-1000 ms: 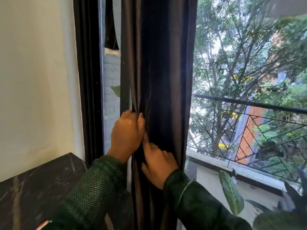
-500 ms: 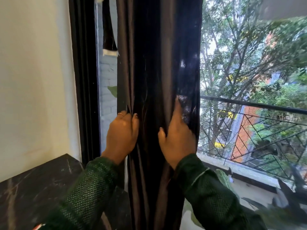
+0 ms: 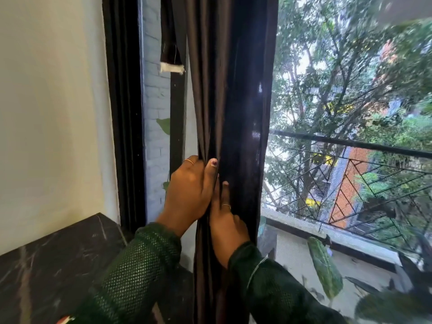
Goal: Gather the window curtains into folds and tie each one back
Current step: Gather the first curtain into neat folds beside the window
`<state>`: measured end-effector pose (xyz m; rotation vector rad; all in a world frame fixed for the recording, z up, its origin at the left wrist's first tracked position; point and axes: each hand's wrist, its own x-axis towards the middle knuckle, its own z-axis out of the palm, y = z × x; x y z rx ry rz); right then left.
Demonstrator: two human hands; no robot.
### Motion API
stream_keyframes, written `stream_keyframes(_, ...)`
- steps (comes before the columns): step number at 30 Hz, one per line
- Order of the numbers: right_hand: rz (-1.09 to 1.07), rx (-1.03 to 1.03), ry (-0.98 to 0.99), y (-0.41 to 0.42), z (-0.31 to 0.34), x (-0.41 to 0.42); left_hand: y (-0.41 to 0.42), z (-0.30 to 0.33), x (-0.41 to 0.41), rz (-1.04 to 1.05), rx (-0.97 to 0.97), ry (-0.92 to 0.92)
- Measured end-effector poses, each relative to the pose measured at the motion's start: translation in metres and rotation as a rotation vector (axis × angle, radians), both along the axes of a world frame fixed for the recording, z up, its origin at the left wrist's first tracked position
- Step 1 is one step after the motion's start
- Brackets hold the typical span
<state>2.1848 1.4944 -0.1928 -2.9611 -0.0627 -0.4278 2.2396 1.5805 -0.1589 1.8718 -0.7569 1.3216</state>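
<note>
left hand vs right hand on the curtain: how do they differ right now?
The left hand sits higher and grips a bunch of gathered folds of the curtain, thumb pressed on the front. The right hand sits lower, just beside it, index finger straight and pointing up along the fabric, the other fingers tucked into the cloth. Shared: each wears a thin ring and a dark green mesh sleeve, and both touch the same curtain.

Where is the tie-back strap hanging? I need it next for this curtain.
In the head view, the strap hangs upper centre-left, between the black window frame and the gathered curtain, above the left hand.
</note>
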Motion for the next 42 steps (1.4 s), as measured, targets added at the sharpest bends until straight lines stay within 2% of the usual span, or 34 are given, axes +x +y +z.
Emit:
stream_keyframes(4, 0.022, -0.062, 0.079, 0.001, -0.004, -0.005, 0.001, -0.001, 0.009, 0.036, 0.006, 0.001)
stream_keyframes(6, 0.048, -0.076, 0.003, 0.002, -0.007, -0.008, 0.008, 0.001, 0.021, 0.069, 0.005, 0.025)
stream_keyframes(9, 0.239, -0.138, -0.634, 0.005, -0.011, -0.007, 0.02, 0.004, 0.038, 0.039, -0.016, 0.106)
stream_keyframes(11, 0.338, -0.245, -0.979, 0.009, -0.004, -0.008, 0.022, 0.005, 0.04, -0.016, -0.109, 0.266)
stream_keyframes(13, 0.205, -0.275, -1.229, 0.012, 0.015, -0.013, 0.022, 0.003, 0.043, -0.066, -0.141, 0.29)
stream_keyframes(15, 0.034, -0.187, -1.315, 0.013, 0.034, -0.016, 0.025, 0.002, 0.046, -0.055, -0.034, 0.158)
stream_keyframes(17, -0.036, -0.034, -1.218, 0.009, 0.048, -0.019, 0.025, 0.001, 0.044, 0.075, 0.073, 0.06)
stream_keyframes(20, 0.052, 0.215, -0.878, -0.001, 0.057, -0.023, 0.02, 0.0, 0.033, 0.113, 0.039, 0.025)
stream_keyframes(26, 0.139, 0.229, -0.315, -0.006, 0.026, -0.018, 0.012, -0.004, 0.013, 0.015, -0.029, -0.031)
stream_keyframes(32, 0.122, 0.301, -0.186, 0.0, 0.01, -0.009, 0.008, -0.002, 0.003, -0.056, -0.08, -0.005)
stream_keyframes(36, 0.134, 0.291, -0.146, 0.006, 0.002, -0.01, 0.006, -0.004, 0.002, -0.064, -0.082, -0.01)
stream_keyframes(42, 0.13, 0.23, -0.106, 0.011, -0.012, -0.01, 0.003, -0.01, -0.004, -0.151, -0.163, 0.098)
